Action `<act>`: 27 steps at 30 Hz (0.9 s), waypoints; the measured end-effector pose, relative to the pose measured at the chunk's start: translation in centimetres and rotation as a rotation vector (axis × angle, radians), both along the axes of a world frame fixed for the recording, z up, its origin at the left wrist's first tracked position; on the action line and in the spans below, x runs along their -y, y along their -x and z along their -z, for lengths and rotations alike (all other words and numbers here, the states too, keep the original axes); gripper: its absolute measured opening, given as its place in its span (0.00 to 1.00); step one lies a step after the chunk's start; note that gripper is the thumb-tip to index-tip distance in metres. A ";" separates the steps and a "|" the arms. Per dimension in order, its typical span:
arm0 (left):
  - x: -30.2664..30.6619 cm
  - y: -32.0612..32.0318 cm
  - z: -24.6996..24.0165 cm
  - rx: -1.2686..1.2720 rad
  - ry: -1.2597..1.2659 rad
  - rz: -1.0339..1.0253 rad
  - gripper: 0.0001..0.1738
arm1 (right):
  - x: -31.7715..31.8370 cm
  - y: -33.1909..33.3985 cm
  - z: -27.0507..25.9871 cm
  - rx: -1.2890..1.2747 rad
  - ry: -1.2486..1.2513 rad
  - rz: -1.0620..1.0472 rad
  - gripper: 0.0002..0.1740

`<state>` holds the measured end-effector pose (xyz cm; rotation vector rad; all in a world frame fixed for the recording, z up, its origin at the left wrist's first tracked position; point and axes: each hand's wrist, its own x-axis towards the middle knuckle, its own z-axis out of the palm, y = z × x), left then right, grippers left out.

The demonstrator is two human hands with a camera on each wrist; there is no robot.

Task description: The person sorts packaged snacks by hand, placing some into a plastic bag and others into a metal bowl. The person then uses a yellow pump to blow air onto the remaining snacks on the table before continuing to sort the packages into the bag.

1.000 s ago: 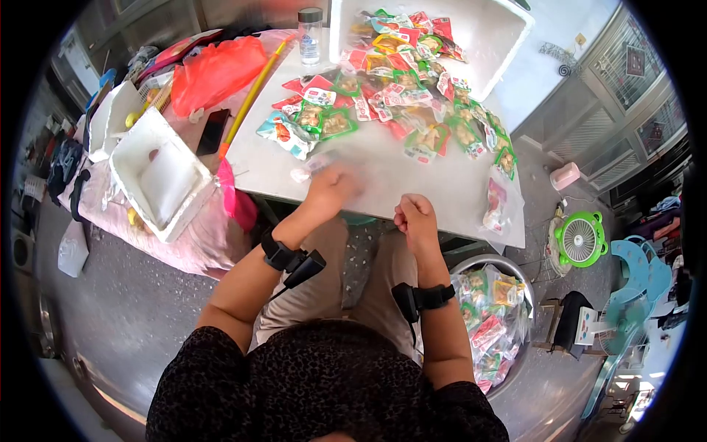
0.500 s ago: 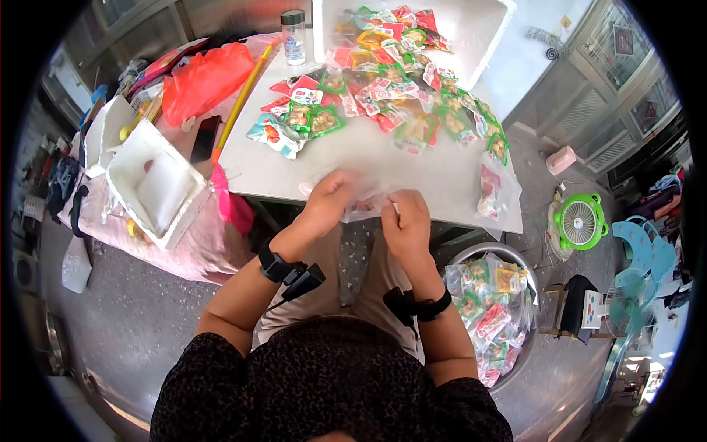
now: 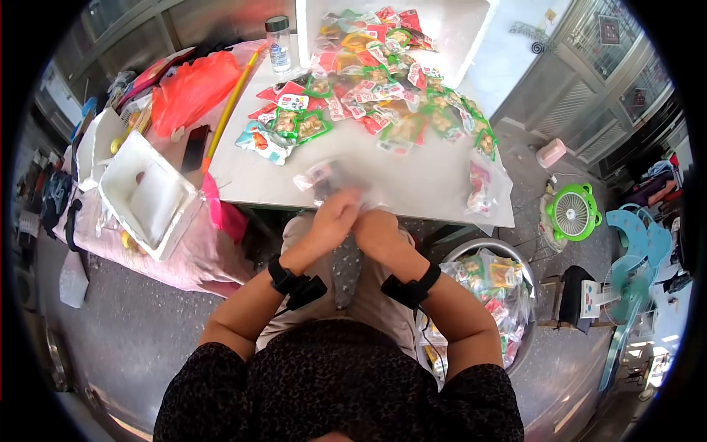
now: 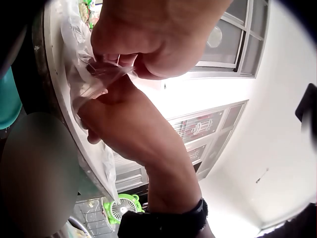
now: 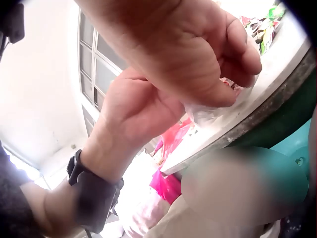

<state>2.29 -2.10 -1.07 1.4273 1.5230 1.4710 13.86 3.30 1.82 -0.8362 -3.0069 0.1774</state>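
My left hand and right hand meet at the table edge, curled fingers gripping a clear bag.

The left hand and right hand (apart 1 second ago) now meet.

A lived-in room of a home, partly given over to food packing, is suggested. Household fans, piled clothes and a pink cloth draped over a low surface are seen, with patterned grilles set into the doors. Food packets are heaped on the counter and gathered in a metal basin.
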 end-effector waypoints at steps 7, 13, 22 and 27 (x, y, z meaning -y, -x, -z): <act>-0.9 -0.6 1.0 0.022 -0.049 -0.002 0.06 | -1.7 -0.6 0.4 0.041 0.034 0.083 0.09; -1.4 -1.0 -0.2 0.197 -0.063 -0.017 0.08 | -0.8 -4.6 0.8 -0.844 0.264 0.015 0.14; 0.9 -4.7 -5.1 -0.020 -0.008 0.143 0.06 | 2.7 -7.7 0.9 -1.442 1.893 0.270 0.23; 3.4 -7.8 -3.8 -0.857 -0.334 0.322 0.08 | 4.2 -7.8 1.3 -1.599 1.879 0.492 0.17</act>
